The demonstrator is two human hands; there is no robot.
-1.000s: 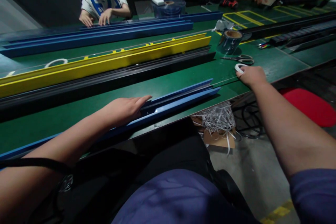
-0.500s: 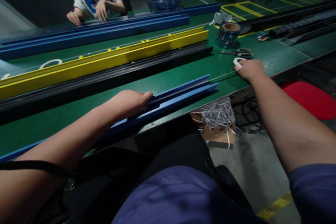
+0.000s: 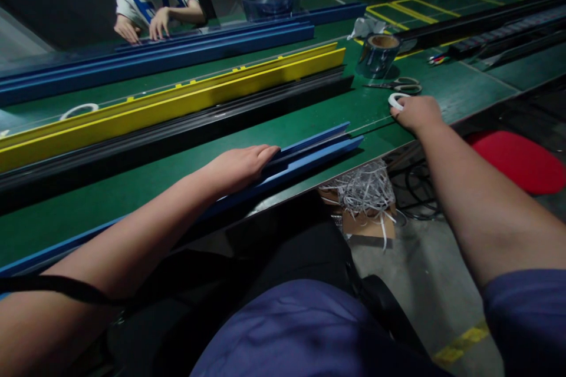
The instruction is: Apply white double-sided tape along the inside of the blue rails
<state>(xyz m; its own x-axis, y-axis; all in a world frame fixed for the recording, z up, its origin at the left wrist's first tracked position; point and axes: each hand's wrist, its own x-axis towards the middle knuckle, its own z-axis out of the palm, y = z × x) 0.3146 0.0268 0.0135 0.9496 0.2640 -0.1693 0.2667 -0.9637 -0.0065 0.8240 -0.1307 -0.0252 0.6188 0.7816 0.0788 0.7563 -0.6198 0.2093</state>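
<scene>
A long blue channel-shaped strip [image 3: 327, 154] lies along the front edge of the green table. My left hand [image 3: 250, 166] rests on it near its right end, fingers stretched forward into the channel; the fingertips are partly hidden. Beyond that end, my right hand [image 3: 418, 112] grips a roll of white tape [image 3: 398, 101] close to the tabletop. A thin length of tape runs taut from the roll back into the channel. Just behind my right hand lie scissors [image 3: 404, 86], and past them stands a roll of clear film [image 3: 378, 59].
Yellow [image 3: 265, 73] and black strips [image 3: 274, 103] lie lengthwise behind the blue one. Across the table, a person [image 3: 154, 3] has both hands at dark blue strips [image 3: 212, 47]. A box of shredded strips [image 3: 367, 188] sits below the edge, near a red seat [image 3: 519, 160].
My left hand has slid right along the blue strip, its fingers now straighter. My right hand keeps its hold on the tape roll. The whole view has shifted slightly.
</scene>
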